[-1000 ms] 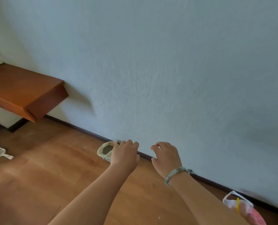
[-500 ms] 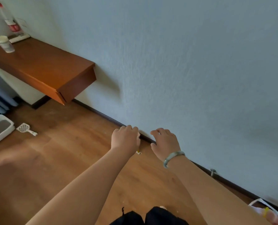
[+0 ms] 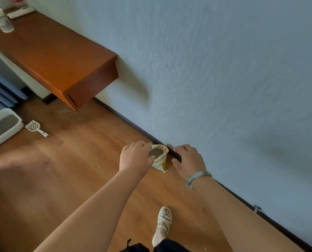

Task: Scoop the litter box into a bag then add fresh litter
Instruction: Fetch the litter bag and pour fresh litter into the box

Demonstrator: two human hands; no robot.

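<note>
A small cream and yellow litter bag (image 3: 159,160) stands on the wood floor against the baseboard, its top open on grey litter. My left hand (image 3: 135,155) is at the bag's left rim, thumb and fingers curled around that edge. My right hand (image 3: 189,159), with a green bangle on the wrist, hovers just right of the bag with loosely curled fingers and a gap between them. At the far left sits the white litter box (image 3: 15,127) with grey litter in it. A white slotted scoop (image 3: 35,127) lies on the floor beside it.
A brown wall-mounted shelf (image 3: 60,57) juts out at upper left, carrying a white cup (image 3: 1,20). The pale blue wall (image 3: 224,79) runs diagonally along the right. My sandalled foot (image 3: 163,224) stands on the floor below the hands.
The view has swung down and right. The litter bag shows again between my hands. My left hand has closed onto its rim, and my foot has come into view.
</note>
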